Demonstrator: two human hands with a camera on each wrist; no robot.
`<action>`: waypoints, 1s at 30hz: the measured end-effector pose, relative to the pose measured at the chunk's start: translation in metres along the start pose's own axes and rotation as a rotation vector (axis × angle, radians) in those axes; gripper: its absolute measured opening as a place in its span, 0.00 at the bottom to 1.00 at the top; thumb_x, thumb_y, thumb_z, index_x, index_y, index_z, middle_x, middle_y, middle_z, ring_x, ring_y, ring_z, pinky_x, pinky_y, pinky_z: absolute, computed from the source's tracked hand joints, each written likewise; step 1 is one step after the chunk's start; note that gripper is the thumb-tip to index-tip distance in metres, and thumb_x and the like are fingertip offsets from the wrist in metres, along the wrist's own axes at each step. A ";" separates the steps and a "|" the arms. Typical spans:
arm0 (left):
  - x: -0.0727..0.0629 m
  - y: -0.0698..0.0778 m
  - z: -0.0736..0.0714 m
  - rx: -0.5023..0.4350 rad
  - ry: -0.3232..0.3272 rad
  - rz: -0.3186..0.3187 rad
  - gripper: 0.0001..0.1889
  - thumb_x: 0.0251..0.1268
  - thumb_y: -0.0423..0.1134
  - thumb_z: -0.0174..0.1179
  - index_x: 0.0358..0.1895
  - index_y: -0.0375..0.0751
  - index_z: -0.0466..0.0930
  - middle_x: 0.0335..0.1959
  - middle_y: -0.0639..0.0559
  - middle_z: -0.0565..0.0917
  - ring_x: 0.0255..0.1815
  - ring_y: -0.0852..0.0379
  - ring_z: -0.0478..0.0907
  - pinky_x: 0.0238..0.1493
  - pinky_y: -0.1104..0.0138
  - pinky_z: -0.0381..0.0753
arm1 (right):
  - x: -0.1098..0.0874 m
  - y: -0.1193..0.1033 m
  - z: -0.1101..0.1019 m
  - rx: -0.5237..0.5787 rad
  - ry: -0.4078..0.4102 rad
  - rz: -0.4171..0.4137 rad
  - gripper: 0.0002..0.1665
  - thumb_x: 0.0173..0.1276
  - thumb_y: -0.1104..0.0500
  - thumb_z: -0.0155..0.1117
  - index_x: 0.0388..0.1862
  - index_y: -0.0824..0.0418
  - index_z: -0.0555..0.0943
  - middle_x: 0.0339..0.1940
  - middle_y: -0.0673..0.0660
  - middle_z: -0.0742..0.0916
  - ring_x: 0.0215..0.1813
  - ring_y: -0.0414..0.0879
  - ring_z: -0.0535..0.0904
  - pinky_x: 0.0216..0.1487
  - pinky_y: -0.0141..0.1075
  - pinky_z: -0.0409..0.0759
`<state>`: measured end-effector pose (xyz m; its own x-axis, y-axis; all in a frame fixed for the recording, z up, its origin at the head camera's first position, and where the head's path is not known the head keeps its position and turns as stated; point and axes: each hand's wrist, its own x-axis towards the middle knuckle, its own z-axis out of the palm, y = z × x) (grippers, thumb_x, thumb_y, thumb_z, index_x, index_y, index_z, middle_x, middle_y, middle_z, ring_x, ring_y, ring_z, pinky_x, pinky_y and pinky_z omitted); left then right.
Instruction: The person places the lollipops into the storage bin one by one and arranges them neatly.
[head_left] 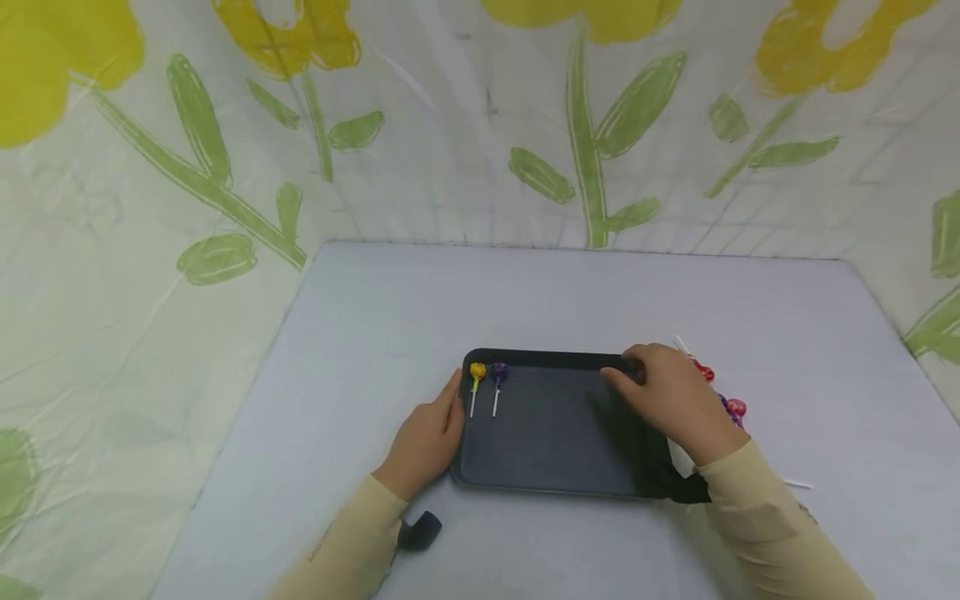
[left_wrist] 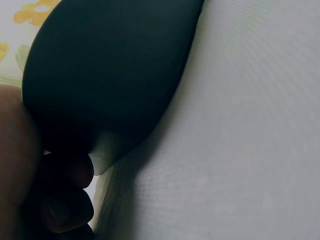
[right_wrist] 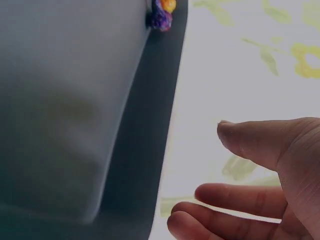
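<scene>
A dark rectangular baking tray is on the white table. A yellow lollipop and a purple lollipop lie side by side in its far left corner, sticks toward me. My left hand grips the tray's left side; in the left wrist view its curled fingers reach beneath the tray's edge. Over the far right corner is my right hand, thumb and fingers spread apart. The right wrist view shows nothing between that thumb and the fingers, with the tray's rim alongside.
Beyond my right hand, partly hidden by it, several more lollipops lie on the table, among them a red one and a pink one. A white stick pokes out beside the right sleeve. A flower-printed sheet hangs behind the table.
</scene>
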<state>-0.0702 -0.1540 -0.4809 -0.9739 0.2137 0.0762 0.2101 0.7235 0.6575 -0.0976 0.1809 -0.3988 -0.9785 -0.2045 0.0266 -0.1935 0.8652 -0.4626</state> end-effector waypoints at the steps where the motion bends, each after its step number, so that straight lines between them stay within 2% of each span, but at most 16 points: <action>1: 0.000 0.000 0.000 -0.002 -0.002 0.000 0.28 0.83 0.37 0.47 0.81 0.33 0.63 0.14 0.61 0.63 0.14 0.64 0.57 0.19 0.67 0.59 | -0.001 0.002 -0.002 -0.002 0.002 0.007 0.23 0.74 0.49 0.70 0.52 0.68 0.87 0.38 0.60 0.89 0.38 0.51 0.82 0.41 0.49 0.81; 5: 0.000 0.001 -0.001 0.000 0.004 0.004 0.28 0.84 0.37 0.47 0.81 0.33 0.62 0.13 0.61 0.63 0.14 0.64 0.57 0.18 0.67 0.59 | -0.004 0.009 -0.006 -0.007 0.013 0.013 0.23 0.74 0.49 0.70 0.52 0.69 0.87 0.38 0.60 0.88 0.39 0.53 0.82 0.41 0.50 0.80; 9: 0.000 0.002 -0.003 0.002 0.007 0.006 0.28 0.83 0.37 0.47 0.80 0.33 0.63 0.13 0.61 0.63 0.14 0.64 0.57 0.18 0.67 0.59 | -0.008 0.015 -0.007 0.007 0.020 0.018 0.24 0.74 0.51 0.71 0.53 0.71 0.86 0.44 0.66 0.90 0.44 0.58 0.84 0.47 0.56 0.82; 17: -0.001 0.002 -0.002 -0.008 -0.001 -0.002 0.28 0.84 0.37 0.47 0.81 0.33 0.62 0.14 0.61 0.63 0.14 0.64 0.57 0.18 0.67 0.59 | -0.019 0.027 -0.011 0.029 -0.032 0.128 0.30 0.78 0.47 0.65 0.64 0.70 0.81 0.56 0.71 0.87 0.53 0.64 0.85 0.51 0.59 0.82; 20: 0.000 0.001 -0.001 -0.004 -0.002 -0.003 0.28 0.84 0.37 0.46 0.81 0.34 0.62 0.14 0.61 0.63 0.14 0.64 0.56 0.18 0.67 0.59 | -0.022 0.033 -0.013 0.032 -0.019 0.135 0.30 0.79 0.47 0.64 0.64 0.70 0.81 0.56 0.71 0.87 0.53 0.64 0.86 0.50 0.60 0.82; 24: 0.001 0.000 -0.001 -0.009 0.001 -0.003 0.28 0.84 0.37 0.46 0.81 0.35 0.62 0.13 0.61 0.63 0.14 0.64 0.56 0.18 0.67 0.59 | -0.024 0.040 -0.014 0.022 -0.005 0.141 0.25 0.79 0.52 0.62 0.62 0.71 0.82 0.54 0.72 0.87 0.50 0.64 0.86 0.47 0.59 0.83; 30: 0.001 0.000 -0.001 -0.022 -0.013 -0.015 0.28 0.84 0.38 0.46 0.82 0.35 0.61 0.13 0.61 0.63 0.14 0.64 0.56 0.18 0.67 0.58 | -0.031 0.052 -0.018 -0.021 0.006 0.175 0.23 0.74 0.58 0.61 0.61 0.71 0.83 0.53 0.70 0.88 0.47 0.62 0.87 0.42 0.55 0.82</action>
<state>-0.0706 -0.1539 -0.4801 -0.9758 0.2114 0.0560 0.1930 0.7122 0.6749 -0.0783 0.2404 -0.4077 -0.9978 -0.0474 -0.0472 -0.0217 0.8966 -0.4424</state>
